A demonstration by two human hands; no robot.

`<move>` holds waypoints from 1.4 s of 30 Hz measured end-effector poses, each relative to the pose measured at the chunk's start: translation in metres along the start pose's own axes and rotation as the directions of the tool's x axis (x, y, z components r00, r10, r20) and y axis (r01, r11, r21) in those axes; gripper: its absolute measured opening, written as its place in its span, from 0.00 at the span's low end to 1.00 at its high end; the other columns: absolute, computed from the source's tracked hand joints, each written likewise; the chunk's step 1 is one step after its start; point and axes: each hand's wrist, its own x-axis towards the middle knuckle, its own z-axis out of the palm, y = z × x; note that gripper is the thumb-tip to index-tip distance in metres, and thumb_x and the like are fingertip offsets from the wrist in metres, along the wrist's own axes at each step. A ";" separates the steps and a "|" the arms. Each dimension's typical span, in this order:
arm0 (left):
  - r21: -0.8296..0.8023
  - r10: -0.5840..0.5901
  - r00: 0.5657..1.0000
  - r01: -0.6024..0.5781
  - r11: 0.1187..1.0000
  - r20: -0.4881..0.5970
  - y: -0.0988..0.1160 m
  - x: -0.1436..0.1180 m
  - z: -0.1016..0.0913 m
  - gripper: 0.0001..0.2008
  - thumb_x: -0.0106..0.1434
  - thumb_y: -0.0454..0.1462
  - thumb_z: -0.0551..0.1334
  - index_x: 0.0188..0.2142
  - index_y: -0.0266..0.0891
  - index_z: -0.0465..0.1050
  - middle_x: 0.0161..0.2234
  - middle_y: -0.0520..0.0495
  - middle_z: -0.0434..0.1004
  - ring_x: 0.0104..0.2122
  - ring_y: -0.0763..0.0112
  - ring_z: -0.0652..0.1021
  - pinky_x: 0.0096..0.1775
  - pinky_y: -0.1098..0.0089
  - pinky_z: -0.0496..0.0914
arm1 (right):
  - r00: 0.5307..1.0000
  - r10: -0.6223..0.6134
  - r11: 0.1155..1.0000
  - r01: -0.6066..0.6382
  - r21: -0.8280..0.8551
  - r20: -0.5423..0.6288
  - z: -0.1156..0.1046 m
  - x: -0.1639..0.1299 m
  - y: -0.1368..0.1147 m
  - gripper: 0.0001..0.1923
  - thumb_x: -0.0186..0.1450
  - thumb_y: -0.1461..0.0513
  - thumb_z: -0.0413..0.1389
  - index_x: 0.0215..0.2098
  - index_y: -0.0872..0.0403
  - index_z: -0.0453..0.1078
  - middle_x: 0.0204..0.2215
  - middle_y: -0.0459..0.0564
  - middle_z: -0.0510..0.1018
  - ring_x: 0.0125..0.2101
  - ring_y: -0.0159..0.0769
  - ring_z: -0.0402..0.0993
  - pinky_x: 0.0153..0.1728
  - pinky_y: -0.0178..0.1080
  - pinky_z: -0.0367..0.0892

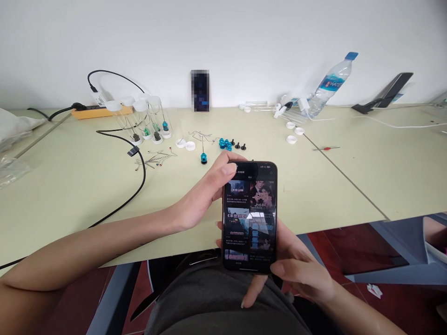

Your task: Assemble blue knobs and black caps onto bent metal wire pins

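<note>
A lit smartphone (pixel 249 216) is held upright over the table's front edge, its screen showing rows of video thumbnails. My left hand (pixel 218 181) grips its upper left corner, the thumb lying at the top of the screen. From below, my right hand (pixel 302 270) supports the lower right side, with the thumb at the bottom corner and some fingers behind the phone. Just beyond the phone stand a blue metal piece with a thin rod (pixel 203 158), a cluster of blue metal parts (pixel 225 144) and several black screws (pixel 238 145).
Clear capped tubes (pixel 153 118) stand at the back left near an orange power strip (pixel 101 112). Bent metal pins (pixel 155 160) lie in front. Another phone (pixel 200 90) leans on the wall. White caps (pixel 291 139), a water bottle (pixel 331 86) and a black stand (pixel 387 95) are to the right.
</note>
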 end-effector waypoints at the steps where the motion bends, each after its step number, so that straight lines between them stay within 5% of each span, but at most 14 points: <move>1: 0.000 0.002 1.000 -0.002 1.000 0.003 0.000 0.000 0.000 0.21 0.64 0.56 0.51 0.46 0.43 0.62 0.40 0.47 0.68 0.38 0.67 0.70 0.38 0.67 0.67 | 1.000 0.006 1.000 -0.006 0.003 -0.003 0.000 0.000 0.000 0.49 0.61 0.67 0.55 0.69 0.39 0.30 0.65 0.58 0.58 0.59 0.58 0.63 0.33 0.51 0.79; 14: 0.043 0.004 1.000 -0.005 0.999 0.008 0.001 -0.001 0.000 0.22 0.65 0.56 0.49 0.48 0.43 0.61 0.48 0.46 0.69 0.46 0.62 0.70 0.44 0.63 0.65 | 0.999 -0.008 0.998 0.006 0.055 0.040 0.000 0.001 -0.001 0.48 0.62 0.69 0.53 0.69 0.42 0.30 0.64 0.60 0.58 0.61 0.57 0.60 0.34 0.51 0.79; 26: 0.121 -0.023 1.000 0.023 0.992 -0.002 0.001 0.002 -0.004 0.21 0.65 0.55 0.51 0.48 0.43 0.61 0.43 0.47 0.70 0.40 0.66 0.71 0.40 0.65 0.64 | 0.999 0.026 0.996 -0.027 0.082 0.021 -0.001 0.001 -0.001 0.51 0.61 0.70 0.53 0.69 0.39 0.23 0.66 0.57 0.55 0.60 0.58 0.61 0.34 0.53 0.79; 42: 0.145 -0.082 0.995 0.072 0.987 0.062 -0.002 0.002 -0.005 0.23 0.61 0.44 0.65 0.50 0.48 0.54 0.40 0.51 0.69 0.37 0.72 0.73 0.36 0.70 0.68 | 0.998 0.053 0.998 -0.054 -0.036 -0.041 0.003 0.001 -0.003 0.52 0.60 0.64 0.58 0.69 0.36 0.27 0.67 0.55 0.54 0.59 0.57 0.63 0.41 0.56 0.76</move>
